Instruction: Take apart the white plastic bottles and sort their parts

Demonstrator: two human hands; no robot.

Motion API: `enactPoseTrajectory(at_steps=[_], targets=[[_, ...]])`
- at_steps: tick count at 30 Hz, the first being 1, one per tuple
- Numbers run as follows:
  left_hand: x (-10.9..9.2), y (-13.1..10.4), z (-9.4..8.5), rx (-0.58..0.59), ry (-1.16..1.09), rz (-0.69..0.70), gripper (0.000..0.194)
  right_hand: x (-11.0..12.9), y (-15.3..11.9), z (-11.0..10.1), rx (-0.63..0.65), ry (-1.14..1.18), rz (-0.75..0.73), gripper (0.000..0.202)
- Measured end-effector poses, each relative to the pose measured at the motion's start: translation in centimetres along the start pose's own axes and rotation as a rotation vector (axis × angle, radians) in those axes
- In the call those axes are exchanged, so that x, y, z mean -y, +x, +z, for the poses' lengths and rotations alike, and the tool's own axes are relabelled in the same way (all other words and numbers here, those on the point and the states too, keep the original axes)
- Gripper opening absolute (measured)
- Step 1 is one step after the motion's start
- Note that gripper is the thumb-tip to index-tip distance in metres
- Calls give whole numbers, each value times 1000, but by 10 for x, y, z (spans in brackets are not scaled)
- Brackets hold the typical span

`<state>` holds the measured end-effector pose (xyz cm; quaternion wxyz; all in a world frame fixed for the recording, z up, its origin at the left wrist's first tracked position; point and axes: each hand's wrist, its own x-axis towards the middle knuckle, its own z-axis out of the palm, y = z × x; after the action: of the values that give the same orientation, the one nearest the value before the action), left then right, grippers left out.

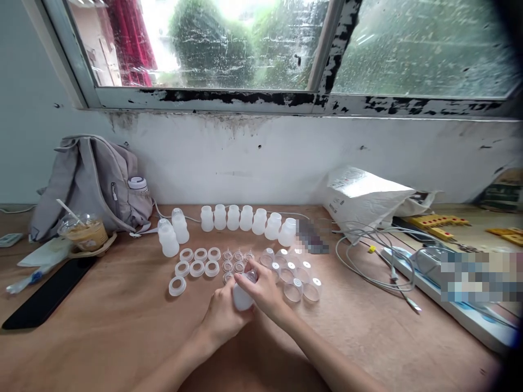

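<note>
My left hand point(226, 309) is wrapped round a frosted white bottle point(242, 296) low in the middle of the view. My right hand point(262, 288) closes on the top of the same bottle, its fingers over a clear part there. Beyond my hands, small clear nipples point(227, 266) lie in rows, partly hidden by my fingers. White rings point(196, 268) lie to their left, and clear round caps point(293, 292) to their right. Several open frosted bottles point(246, 218) stand in a row behind. Two bottles with clear tops point(167, 239) stand at the row's left end.
A grey backpack point(92, 185), an iced drink cup point(85, 233) and a black phone-like slab point(49, 294) are on the left. On the right are a white bag point(363, 196), coiled cables point(355, 264) and a white power strip point(453, 307). A wall with a window stands behind the table.
</note>
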<state>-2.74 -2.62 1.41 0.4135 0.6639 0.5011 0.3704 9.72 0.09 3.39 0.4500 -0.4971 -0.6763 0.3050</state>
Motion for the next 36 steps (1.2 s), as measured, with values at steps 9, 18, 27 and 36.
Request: enactPoseTrajectory(at_steps=[9,18,27,36], targets=[[-12,-7,13,410,-707,-244,20,0,-5,-16,259,430,31,33],[-9,-4,-12,463,-1074,-238,37,-12,-3,-22,143,518,36,27],[-5,2,-13,524,-834,-352,44,-11,-5,-15,13,657,144,25],[0,5,-12,538,-833,-362,43,-12,-1,-18,16,737,221,23]])
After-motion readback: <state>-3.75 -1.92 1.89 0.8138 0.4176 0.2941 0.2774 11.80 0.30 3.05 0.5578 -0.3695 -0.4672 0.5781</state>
